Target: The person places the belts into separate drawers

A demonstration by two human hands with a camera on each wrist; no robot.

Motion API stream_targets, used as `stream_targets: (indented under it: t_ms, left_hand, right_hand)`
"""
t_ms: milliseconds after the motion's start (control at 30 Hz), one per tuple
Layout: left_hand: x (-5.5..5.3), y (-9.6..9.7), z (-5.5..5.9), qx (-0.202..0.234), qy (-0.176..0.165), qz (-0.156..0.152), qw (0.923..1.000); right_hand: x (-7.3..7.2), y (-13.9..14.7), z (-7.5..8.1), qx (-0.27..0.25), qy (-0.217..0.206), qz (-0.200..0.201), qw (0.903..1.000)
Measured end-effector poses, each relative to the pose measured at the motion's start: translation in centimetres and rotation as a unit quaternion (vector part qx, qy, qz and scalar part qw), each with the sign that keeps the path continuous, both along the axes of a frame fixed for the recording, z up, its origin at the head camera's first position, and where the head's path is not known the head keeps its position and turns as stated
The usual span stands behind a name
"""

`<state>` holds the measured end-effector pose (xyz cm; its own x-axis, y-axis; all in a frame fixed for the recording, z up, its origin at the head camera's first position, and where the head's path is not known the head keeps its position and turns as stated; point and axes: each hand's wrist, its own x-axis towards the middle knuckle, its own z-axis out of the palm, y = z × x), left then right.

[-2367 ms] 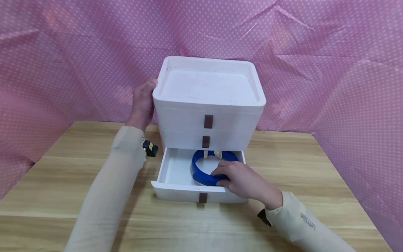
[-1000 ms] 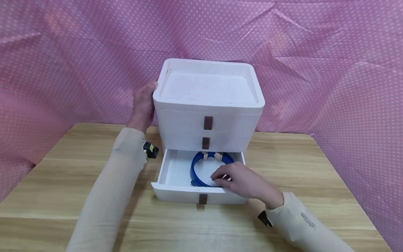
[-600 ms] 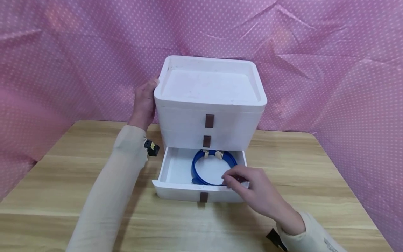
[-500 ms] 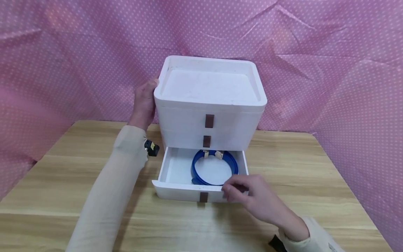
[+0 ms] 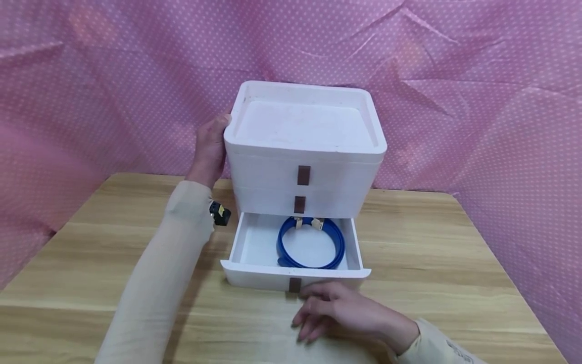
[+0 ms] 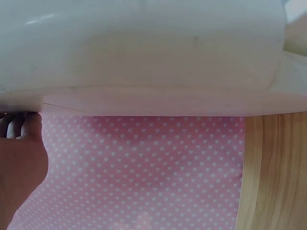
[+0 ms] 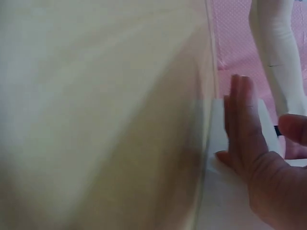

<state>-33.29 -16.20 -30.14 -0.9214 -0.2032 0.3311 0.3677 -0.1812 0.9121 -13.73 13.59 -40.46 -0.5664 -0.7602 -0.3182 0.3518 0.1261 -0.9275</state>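
A white drawer unit (image 5: 268,174) stands at the back of the table with its bottom drawer (image 5: 254,275) pulled out. Inside that drawer lies a coiled blue belt (image 5: 337,237) with pale gold buckle parts (image 5: 317,223). My left hand (image 5: 210,149) grips the unit's left side near the top, thumb at the rim; in the left wrist view its fingers (image 6: 29,125) reach behind the back edge, tips hidden. My right hand (image 5: 338,311) is empty, fingers loosely bent, just in front of the drawer's front and close to its brown pull tab (image 5: 295,285).
The two upper drawers are closed, each with a brown tab (image 5: 303,175). On top of the unit is a raised-rim tray (image 5: 300,124). Pink dotted cloth (image 5: 454,101) hangs behind and beside the wooden table (image 5: 418,242).
The right hand has let go of the blue belt, come out of the drawer and dropped in front of it. The belt now lies flat. The left hand stays in place.
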Motion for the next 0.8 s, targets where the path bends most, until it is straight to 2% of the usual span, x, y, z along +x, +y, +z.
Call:
stream_targets:
  t_ms: [133,300,367,467,633,700,800]
  left_hand:
    - [0.1,0.1,-0.1,0.002,0.006,-0.009,0.9999]
    - [0.2,0.0,0.0,0.01,0.015,-0.014,0.9997]
    - [0.3,-0.1,0.0,0.003,0.014,-0.01,0.9999]
    - [0.3,-0.3,0.0,-0.006,0.007,-0.007,0.9999]
    - [0.3,-0.3,-0.1,-0.014,0.005,-0.007,0.9999]
    - [0.2,-0.3,-0.1,-0.012,0.009,-0.008,0.9998]
    - [0.2,-0.2,-0.1,-0.004,0.013,-0.014,0.9998]
  right_hand:
    - [-0.1,-0.2,-0.5,-0.02,-0.036,0.009,0.9991]
    - [-0.2,-0.5,-0.7,-0.02,-0.047,0.021,0.9985]
    - [-0.2,-0.7,-0.7,-0.012,-0.04,0.018,0.999]
    - [-0.2,-1.0,-0.5,0.019,-0.016,-0.003,0.9997]
    - [-0.1,-1.2,-0.3,0.076,0.054,-0.025,0.9954]
    - [0.0,-1.2,-0.2,0.085,0.08,-0.028,0.9927]
    - [0.2,-1.2,-0.2,0.085,0.098,-0.036,0.9909]
